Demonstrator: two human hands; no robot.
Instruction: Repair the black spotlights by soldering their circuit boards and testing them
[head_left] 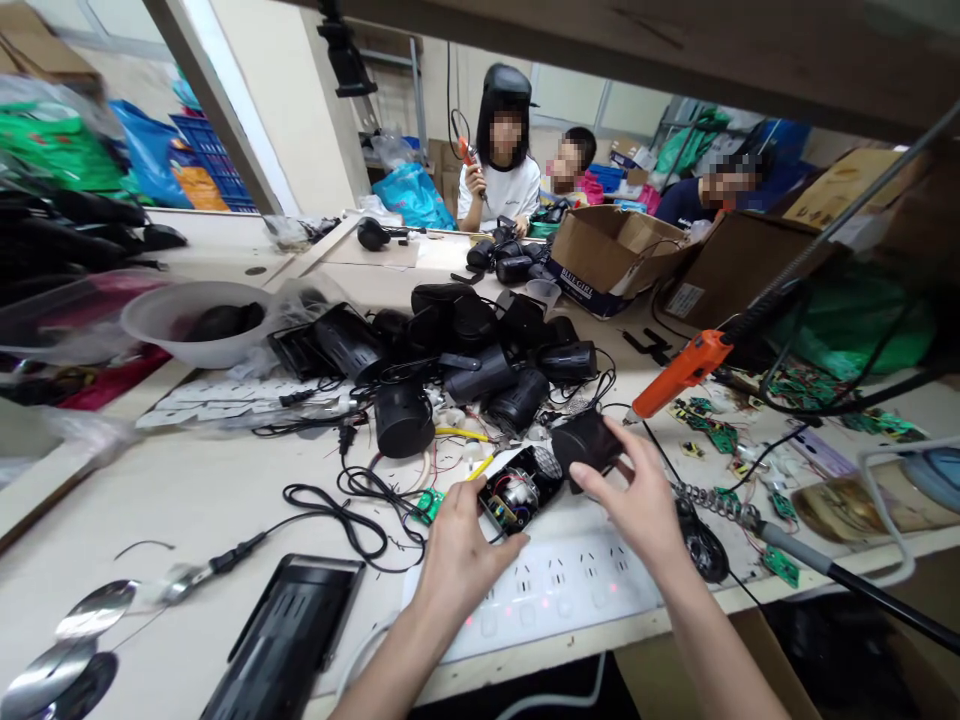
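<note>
My left hand (465, 530) grips an opened black housing (521, 490), thumb in front and fingers behind. Inside it show a small motor-like part, wires and a circuit board. My right hand (634, 490) has its thumb and fingers closed around a black rounded cover (581, 445), just right of the housing's far end. Whether the cover touches the housing is hard to make out. Under my wrists lies a white power strip (555, 585) with small red lights. An orange electric screwdriver (679, 375) hangs behind my right hand, its tip near my fingers.
A heap of black housings (472, 350) with cords fills the middle. Green circuit boards (720, 430) are scattered right, by a soldering iron (810, 560) and a jar (847, 505). A long black casing (289, 635) and metal discs (52, 675) lie left. People (510, 170) sit opposite.
</note>
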